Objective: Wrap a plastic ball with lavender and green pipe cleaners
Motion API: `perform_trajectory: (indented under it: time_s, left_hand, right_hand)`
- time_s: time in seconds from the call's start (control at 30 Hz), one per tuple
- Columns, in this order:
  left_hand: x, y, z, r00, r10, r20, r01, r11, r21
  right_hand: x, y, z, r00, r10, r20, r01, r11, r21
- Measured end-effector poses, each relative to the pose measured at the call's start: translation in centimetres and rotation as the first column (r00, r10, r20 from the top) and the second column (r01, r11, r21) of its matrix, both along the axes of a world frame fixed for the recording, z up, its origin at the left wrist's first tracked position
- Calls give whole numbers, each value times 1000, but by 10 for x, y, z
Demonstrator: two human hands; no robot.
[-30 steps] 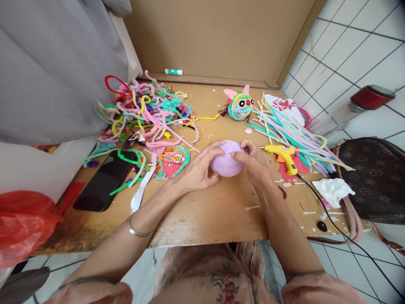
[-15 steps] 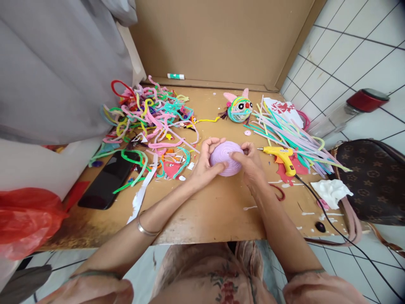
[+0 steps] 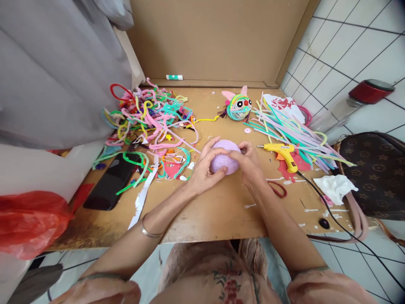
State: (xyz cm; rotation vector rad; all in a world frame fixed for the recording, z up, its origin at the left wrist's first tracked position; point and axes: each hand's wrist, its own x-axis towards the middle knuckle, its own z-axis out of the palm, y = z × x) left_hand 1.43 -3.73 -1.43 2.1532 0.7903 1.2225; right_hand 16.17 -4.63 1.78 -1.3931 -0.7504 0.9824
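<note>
Both hands — left hand (image 3: 202, 171), right hand (image 3: 249, 164) — fingers clasped around the round lilac pipe-cleaner-wound ball (image 3: 224, 157). Yellow plastic glue gun (image 3: 281, 153) lies just right of the right fingers on the worktop (image 3: 209, 211).

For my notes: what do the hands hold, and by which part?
The purple ball: left hand grips its left side, right hand its right side.

Left hand (image 3: 202, 174), right hand (image 3: 250, 165) on lilac ball (image 3: 221, 159)

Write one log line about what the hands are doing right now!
left hand: grips purple ball | right hand: grips purple ball | nearby: yellow glue gun lying on table, right of ball
</note>
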Motion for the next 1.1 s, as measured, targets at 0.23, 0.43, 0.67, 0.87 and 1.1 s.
perform_trajectory:
  time_s: [0.23, 0.43, 0.67, 0.87, 1.1]
  left_hand:
    - [-3, -3, -6, 999, 40, 16, -42, 991, 126]
    - [-4, -4, -5, 998, 50, 38, -55, 988, 145]
    - [-1, -7, 1, 976, 33, 216, -24, 999, -41]
    - [6, -4, -4, 920, 80, 383, -16, 985, -169]
    - [0, -4, 2, 986, 143, 81, -147, 988, 44]
  right_hand:
    - [1, 0, -1, 999, 23, -41, -23, 1000, -5]
    - [1, 0, -2, 999, 21, -31, -21, 1000, -6]
    - [3, 2, -7, 1000, 10, 24, -10, 1000, 7]
    - [3, 1, -11, 997, 17, 72, -19, 999, 32]
    - [3, 0, -11, 993, 24, 112, -28, 999, 41]
